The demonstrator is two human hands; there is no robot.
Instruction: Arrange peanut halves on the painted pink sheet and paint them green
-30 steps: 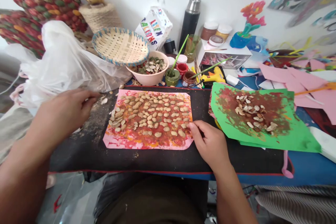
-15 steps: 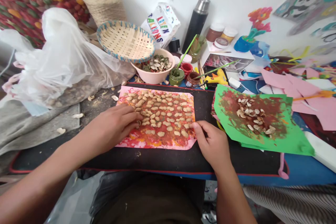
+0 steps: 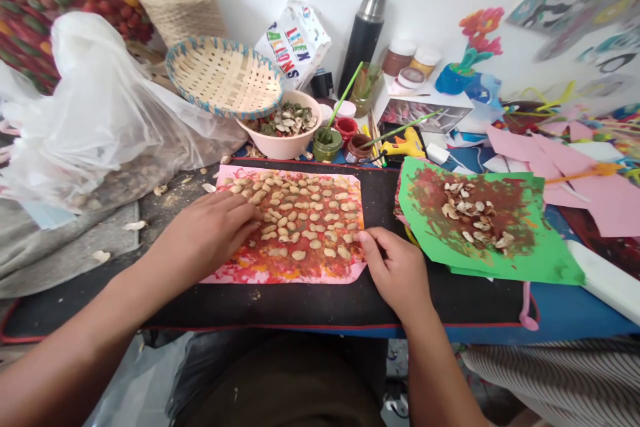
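Note:
A pink sheet of paper (image 3: 233, 275), smeared with red, orange and brown paint, lies on a black mat (image 3: 300, 307). Rows of peanut shells (image 3: 299, 255) cover much of its upper and middle part. My left hand (image 3: 217, 230) rests over the sheet's left side, fingers bent together and tips down among the shells; whatever they pinch is hidden. At the right edge, my right hand (image 3: 395, 267) is closed, thumb and forefinger pinching the paper's border beside the outermost shells.
Right of the sheet lies green painted paper (image 3: 555, 260) bearing shell pieces. Behind stand a pink bowl (image 3: 287, 145) of shells, a woven basket (image 3: 225, 77), paint jars (image 3: 327, 147), a yellow glue gun (image 3: 405, 143) and a black flask (image 3: 363, 40). A plastic bag (image 3: 95, 113) sits left.
The whole view has shifted slightly, so things appear further left. Both hands keep nearly the same places at the sheet; the left fingertips have drawn back a little over the shells.

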